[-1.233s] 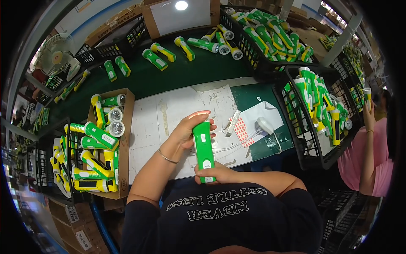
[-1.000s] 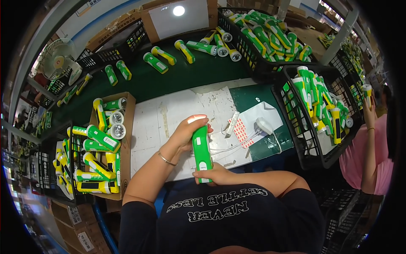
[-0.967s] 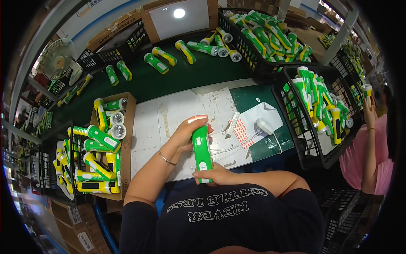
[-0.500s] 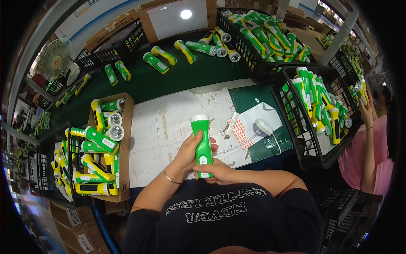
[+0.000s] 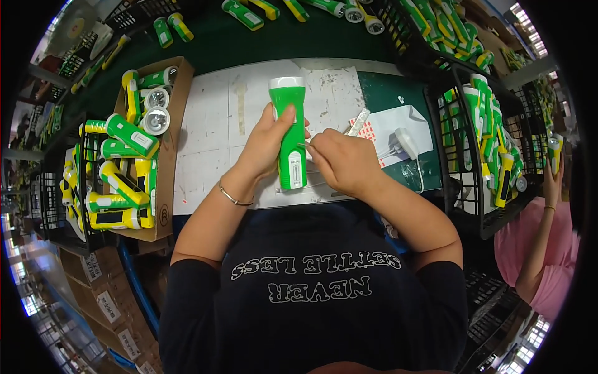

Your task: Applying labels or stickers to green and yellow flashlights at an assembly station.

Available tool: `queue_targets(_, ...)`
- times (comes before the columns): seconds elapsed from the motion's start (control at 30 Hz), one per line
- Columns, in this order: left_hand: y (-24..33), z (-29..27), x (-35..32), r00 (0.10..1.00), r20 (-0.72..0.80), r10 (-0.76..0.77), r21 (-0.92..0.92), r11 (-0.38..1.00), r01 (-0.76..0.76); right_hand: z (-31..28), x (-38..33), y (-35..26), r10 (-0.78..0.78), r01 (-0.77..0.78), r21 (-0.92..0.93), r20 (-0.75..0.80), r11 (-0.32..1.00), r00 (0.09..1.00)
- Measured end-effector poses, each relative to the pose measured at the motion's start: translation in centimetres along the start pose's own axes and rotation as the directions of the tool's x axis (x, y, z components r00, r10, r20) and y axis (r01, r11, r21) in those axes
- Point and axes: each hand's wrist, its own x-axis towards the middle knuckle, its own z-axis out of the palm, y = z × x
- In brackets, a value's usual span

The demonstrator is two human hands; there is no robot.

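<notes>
- The left hand (image 5: 265, 142) has its grip clamped around a green flashlight (image 5: 290, 128), thumb across the front.
- That flashlight is above the desk (image 5: 215, 137), its white head directed away from the person.
- The right hand (image 5: 349, 161) is just beside the flashlight's right side, fingers curled; I cannot tell whether its grip pinches anything.
- A cardboard box (image 5: 167, 181) of green-and-yellow flashlights stands to the left.
- A white corded device (image 5: 407, 143) lies to the right.
</notes>
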Motion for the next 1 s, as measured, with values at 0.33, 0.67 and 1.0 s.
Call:
queue_targets(0.33,0.4,-0.2,-0.3,0.998,0.017,0.063,0.135,0.989,-0.065,-0.3,0.7,-0.7,-0.154,0.166,-0.157,0.086,0.974,0.984)
queue_targets(0.67,1.0,-1.8,1.4,0.992,-0.076,0.105,-0.205,0.972,-0.118,-0.5,-0.7,-1.7,-0.268,0.244,0.181,0.118,0.953,0.956)
queue_targets(1.0,0.7,-0.2,-0.5,1.0,0.018,-0.001,0.042,0.999,0.001,0.4,1.7,1.9,0.44,-0.389,0.619,0.078,0.682,0.895)
